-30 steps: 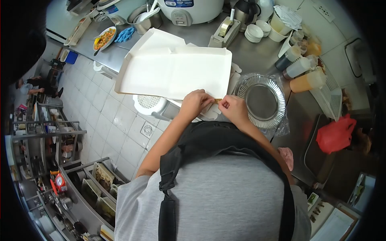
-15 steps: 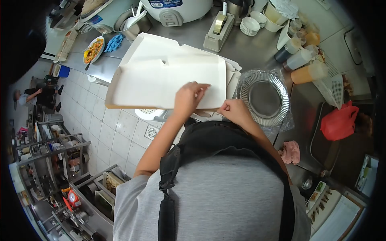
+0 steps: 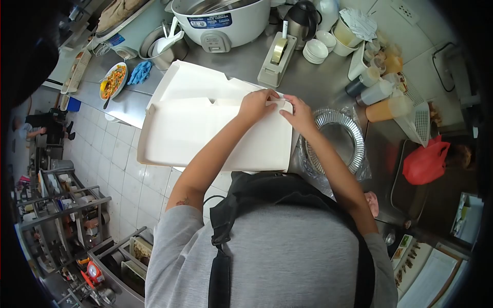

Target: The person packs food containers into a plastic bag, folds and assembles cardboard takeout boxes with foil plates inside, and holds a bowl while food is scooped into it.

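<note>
White card forms the shallow-walled box (image 3: 190,128) before you, jutting past the worktop (image 3: 328,82) over the floor tiles (image 3: 123,179). Your left hand (image 3: 257,106) and right hand (image 3: 299,114), fingers partly curled, hold its far right corner; half a second ago they were at its near edge. Just beyond that corner stands the grey tape dispenser (image 3: 275,64); ridged, shiny foil plates (image 3: 355,136) in crinkled plastic lie partly under your right forearm. Farther off are your glossy rice cooker (image 3: 226,36), crumpled blue gloves (image 3: 139,72) and sauce bottles (image 3: 382,109).
</note>
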`<act>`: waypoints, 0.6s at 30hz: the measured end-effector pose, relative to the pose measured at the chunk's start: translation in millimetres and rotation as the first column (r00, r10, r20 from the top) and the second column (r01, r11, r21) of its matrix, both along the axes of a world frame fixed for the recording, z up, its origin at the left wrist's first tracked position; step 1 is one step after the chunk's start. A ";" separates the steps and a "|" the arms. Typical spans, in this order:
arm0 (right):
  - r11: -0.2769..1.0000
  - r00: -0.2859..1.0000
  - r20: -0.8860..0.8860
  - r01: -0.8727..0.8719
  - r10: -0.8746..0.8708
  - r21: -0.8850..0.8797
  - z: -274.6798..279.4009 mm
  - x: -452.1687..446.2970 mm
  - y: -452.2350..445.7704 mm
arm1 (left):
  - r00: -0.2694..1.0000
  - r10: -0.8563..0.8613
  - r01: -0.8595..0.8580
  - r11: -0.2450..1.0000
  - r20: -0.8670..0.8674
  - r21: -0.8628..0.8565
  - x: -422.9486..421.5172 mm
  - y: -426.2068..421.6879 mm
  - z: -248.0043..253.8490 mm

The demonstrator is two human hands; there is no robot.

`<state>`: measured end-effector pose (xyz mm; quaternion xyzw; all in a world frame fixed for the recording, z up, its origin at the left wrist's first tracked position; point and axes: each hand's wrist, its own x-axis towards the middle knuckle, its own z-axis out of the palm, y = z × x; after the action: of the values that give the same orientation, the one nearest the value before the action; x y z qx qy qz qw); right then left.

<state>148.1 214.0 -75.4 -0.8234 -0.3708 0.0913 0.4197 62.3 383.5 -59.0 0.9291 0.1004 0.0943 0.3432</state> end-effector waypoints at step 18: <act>0.979 0.958 0.216 -0.162 0.186 -0.126 -1.9 3.7 -21.1 | 0.994 -0.039 0.078 0.905 -0.101 0.419 -24.2 19.0 -9.8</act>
<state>151.9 192.9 -77.4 -0.8138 -0.4819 0.0531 0.3203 38.1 402.5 -68.8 0.9872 0.0652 0.0614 0.1321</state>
